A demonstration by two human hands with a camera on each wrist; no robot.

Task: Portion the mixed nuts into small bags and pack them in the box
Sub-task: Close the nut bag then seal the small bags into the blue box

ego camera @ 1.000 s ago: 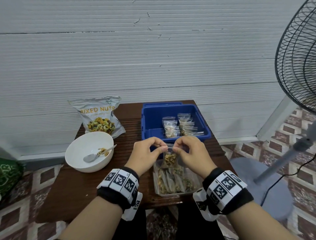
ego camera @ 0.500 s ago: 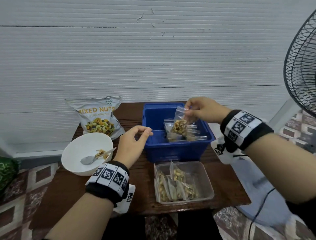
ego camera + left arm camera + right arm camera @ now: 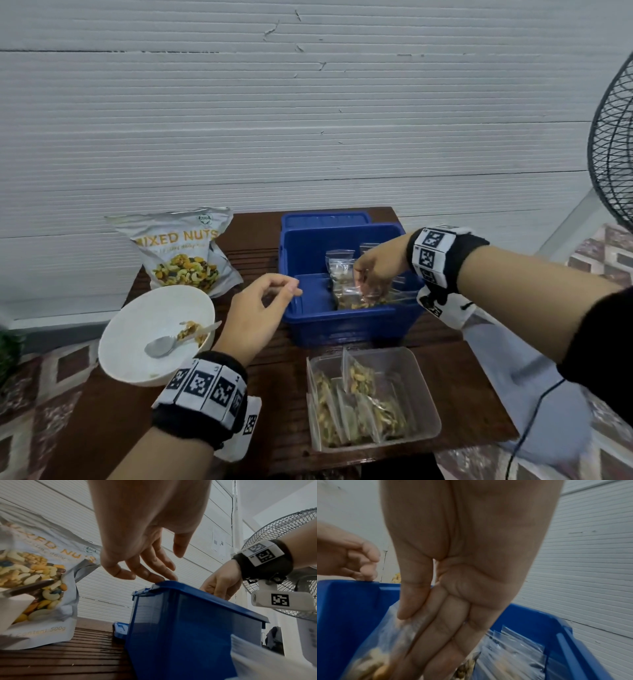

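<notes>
With our right hand we pinch a small bag of nuts between thumb and fingers, low inside the blue box, while our left hand hovers beside it, its fingers loosely curled and holding nothing.

You're in a home-like room, not a workshop: a small dark slatted wooden table pushed against a white ribbed panel wall, patterned floor tiles underfoot, and a pedestal fan standing at your right
</notes>
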